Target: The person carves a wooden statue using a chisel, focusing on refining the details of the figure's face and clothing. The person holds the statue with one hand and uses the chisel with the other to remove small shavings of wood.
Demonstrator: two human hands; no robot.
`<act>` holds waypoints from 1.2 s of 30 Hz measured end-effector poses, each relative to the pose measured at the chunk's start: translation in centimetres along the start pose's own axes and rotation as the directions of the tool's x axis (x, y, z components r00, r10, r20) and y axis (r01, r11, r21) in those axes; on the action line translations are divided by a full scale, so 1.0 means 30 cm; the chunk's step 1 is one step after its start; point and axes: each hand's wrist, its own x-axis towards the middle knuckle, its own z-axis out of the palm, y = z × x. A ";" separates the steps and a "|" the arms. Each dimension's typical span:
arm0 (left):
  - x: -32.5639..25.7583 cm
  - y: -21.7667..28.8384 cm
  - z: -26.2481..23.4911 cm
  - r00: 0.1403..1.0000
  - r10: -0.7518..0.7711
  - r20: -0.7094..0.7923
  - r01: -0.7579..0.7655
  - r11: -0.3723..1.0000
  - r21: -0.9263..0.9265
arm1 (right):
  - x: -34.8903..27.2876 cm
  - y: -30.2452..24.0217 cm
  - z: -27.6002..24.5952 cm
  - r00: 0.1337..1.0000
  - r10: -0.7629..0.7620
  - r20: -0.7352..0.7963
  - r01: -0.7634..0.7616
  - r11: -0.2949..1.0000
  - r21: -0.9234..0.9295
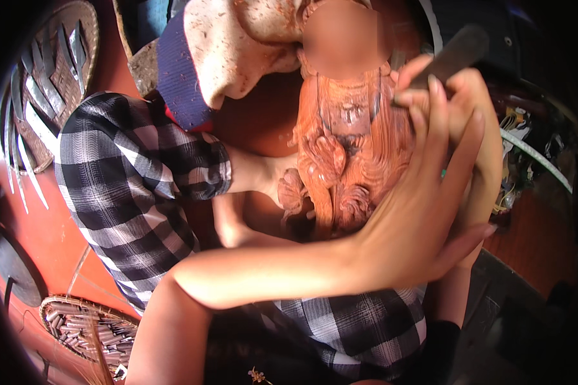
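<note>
A reddish-brown carved wooden statue (356, 154) with draped folds lies in front of me, its carved head toward the top of the view. A bare foot (266, 179) rests against its left side. My right hand (478, 122) is closed around a dark, bar-shaped tool (453, 54), blurred, whose lower end comes close to the statue's upper right side. My left hand (411, 199) crosses from the left over the lower right of the statue. Its fingers are stretched out and apart, near my right hand. They hide part of the statue and of the right palm.
A white cloth with a navy band (231, 51) lies beside the statue's head. At the upper left, a woven tray (91, 38) bears several metal blades. A basket (51, 300) of brown-handled pieces stands lower left on the red tiled floor (90, 256). Mixed clutter (510, 128) lies at the right.
</note>
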 end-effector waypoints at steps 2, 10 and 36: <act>0.018 0.007 -0.002 1.000 0.021 0.017 -0.022 0.999 0.027 | 0.003 -0.004 -0.023 0.999 0.028 0.018 -0.028 1.000 -0.008; -0.014 -0.003 -0.004 0.999 0.005 0.035 -0.010 0.991 0.136 | -0.019 0.010 -0.028 0.998 0.042 0.040 -0.044 0.998 0.041; -0.036 0.027 -0.003 0.977 -0.129 0.170 0.068 0.942 0.328 | -0.047 0.103 -0.119 0.969 0.023 0.246 -0.038 0.998 0.057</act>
